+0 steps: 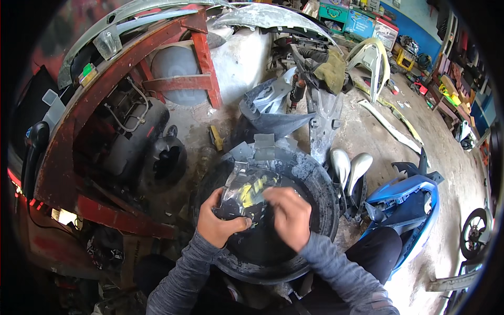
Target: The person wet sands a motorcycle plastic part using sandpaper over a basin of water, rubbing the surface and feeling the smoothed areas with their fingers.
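My left hand (216,223) grips a glossy dark plastic vehicle part (245,195) with yellow patches, its thumb lying along the near edge. The part is held over a round black basin (326,212), between my knees. Close to the part's right side is my right hand (291,214), with its fingers curled and slightly blurred; whatever they may hold is hidden. Grey sheets (264,140), like pieces of sandpaper, lie over the basin's far rim.
At left stands a red wooden bench (210,68) with a dark tank (137,139) beneath it. Beyond the basin lie grey fairing panels (275,110). Two silver-backed mirrors (350,168) and a blue fairing (424,210) sit at right. A yellow-handled tool (216,137) lies on the floor.
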Demonstrator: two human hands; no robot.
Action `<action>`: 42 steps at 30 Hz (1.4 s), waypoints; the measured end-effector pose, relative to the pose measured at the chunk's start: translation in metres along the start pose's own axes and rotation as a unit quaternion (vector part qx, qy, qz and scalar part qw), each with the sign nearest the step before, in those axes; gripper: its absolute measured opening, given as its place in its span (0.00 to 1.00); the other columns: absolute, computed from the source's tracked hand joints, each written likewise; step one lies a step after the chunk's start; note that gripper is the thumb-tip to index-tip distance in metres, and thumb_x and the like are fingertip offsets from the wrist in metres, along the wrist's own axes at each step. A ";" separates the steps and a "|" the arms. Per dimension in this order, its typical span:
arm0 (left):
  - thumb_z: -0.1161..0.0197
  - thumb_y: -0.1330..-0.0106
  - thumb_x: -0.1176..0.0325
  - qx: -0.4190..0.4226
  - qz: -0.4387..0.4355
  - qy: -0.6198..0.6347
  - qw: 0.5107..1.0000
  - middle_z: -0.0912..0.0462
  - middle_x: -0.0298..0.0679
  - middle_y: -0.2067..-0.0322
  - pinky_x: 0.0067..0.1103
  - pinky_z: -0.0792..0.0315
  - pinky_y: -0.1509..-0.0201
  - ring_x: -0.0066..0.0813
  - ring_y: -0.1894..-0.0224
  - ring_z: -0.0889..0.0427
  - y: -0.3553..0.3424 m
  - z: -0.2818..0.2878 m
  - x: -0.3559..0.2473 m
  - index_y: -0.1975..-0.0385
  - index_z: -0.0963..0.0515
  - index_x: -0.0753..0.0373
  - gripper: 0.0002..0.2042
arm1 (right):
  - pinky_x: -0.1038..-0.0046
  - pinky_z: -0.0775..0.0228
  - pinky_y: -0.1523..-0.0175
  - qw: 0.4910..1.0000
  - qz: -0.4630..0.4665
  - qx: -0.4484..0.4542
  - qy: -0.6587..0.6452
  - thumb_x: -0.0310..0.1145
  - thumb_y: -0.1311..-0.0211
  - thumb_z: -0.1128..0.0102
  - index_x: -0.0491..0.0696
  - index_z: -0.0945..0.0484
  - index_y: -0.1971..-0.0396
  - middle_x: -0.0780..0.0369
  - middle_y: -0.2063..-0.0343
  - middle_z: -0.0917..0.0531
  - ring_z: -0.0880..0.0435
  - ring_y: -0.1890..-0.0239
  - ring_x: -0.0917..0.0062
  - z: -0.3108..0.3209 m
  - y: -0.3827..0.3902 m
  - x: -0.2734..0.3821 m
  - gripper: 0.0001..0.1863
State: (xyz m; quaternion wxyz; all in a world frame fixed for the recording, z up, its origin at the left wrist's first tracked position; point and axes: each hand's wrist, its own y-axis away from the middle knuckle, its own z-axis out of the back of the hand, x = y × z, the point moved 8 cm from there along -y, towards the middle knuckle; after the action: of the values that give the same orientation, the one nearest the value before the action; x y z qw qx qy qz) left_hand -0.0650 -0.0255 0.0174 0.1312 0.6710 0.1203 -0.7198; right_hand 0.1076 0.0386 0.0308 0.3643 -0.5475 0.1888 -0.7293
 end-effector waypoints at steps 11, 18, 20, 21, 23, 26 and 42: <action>0.25 0.56 0.71 0.045 -0.009 0.011 0.999 0.18 0.38 0.58 0.22 0.26 0.48 0.23 0.55 0.20 0.001 -0.009 -0.003 0.49 0.26 0.70 0.30 | 0.67 0.22 0.57 0.999 -0.026 0.014 -0.012 0.11 0.47 0.45 0.39 0.17 0.64 0.52 0.67 0.16 0.14 0.63 0.59 0.006 0.001 -0.022 0.13; 0.25 0.57 0.71 0.042 -0.003 -0.013 0.999 0.18 0.37 0.58 0.22 0.27 0.48 0.22 0.56 0.21 0.004 -0.009 -0.002 0.48 0.26 0.70 0.31 | 0.70 0.22 0.56 0.998 0.036 0.025 -0.039 0.10 0.47 0.46 0.39 0.17 0.64 0.52 0.66 0.15 0.14 0.63 0.59 0.007 -0.002 0.016 0.14; 0.25 0.57 0.71 0.026 0.004 0.013 1.000 0.18 0.37 0.58 0.22 0.27 0.48 0.22 0.56 0.21 0.002 -0.009 -0.001 0.48 0.26 0.69 0.31 | 0.65 0.22 0.55 0.995 -0.095 0.018 -0.009 0.11 0.51 0.47 0.39 0.18 0.65 0.52 0.65 0.15 0.15 0.62 0.58 0.003 0.004 -0.037 0.14; 0.25 0.57 0.71 0.025 0.004 0.012 1.000 0.18 0.37 0.58 0.22 0.27 0.48 0.22 0.56 0.21 0.002 -0.007 0.000 0.48 0.26 0.69 0.31 | 0.65 0.22 0.55 0.999 -0.039 0.005 0.020 0.11 0.51 0.46 0.39 0.18 0.65 0.52 0.65 0.15 0.15 0.62 0.58 0.004 0.006 -0.028 0.14; 0.25 0.56 0.71 0.041 -0.002 -0.018 0.999 0.18 0.38 0.58 0.22 0.27 0.47 0.23 0.55 0.20 0.002 -0.005 0.001 0.49 0.26 0.69 0.31 | 0.65 0.22 0.55 1.000 0.000 0.011 -0.010 0.11 0.50 0.47 0.39 0.17 0.65 0.52 0.65 0.15 0.15 0.62 0.58 0.006 -0.004 0.009 0.14; 0.24 0.57 0.70 0.040 -0.002 0.003 0.999 0.18 0.39 0.58 0.23 0.27 0.47 0.24 0.55 0.20 0.002 -0.010 -0.004 0.49 0.26 0.70 0.31 | 0.69 0.22 0.53 0.999 -0.046 0.012 -0.003 0.09 0.50 0.48 0.39 0.17 0.64 0.52 0.64 0.14 0.14 0.61 0.60 0.008 0.005 -0.021 0.16; 0.25 0.57 0.71 0.044 -0.001 0.000 0.999 0.18 0.38 0.57 0.23 0.27 0.47 0.23 0.55 0.20 0.000 -0.018 -0.005 0.49 0.26 0.70 0.31 | 0.65 0.22 0.53 0.995 -0.095 -0.010 0.019 0.10 0.57 0.49 0.39 0.18 0.66 0.54 0.66 0.15 0.14 0.60 0.58 0.013 0.015 -0.048 0.17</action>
State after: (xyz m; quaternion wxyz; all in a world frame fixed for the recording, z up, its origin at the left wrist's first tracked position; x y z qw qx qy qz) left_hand -0.0483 -0.0193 0.0210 0.1005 0.6757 0.0893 -0.7248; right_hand 0.1309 0.0656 -0.0068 0.2843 -0.5529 0.1495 -0.7688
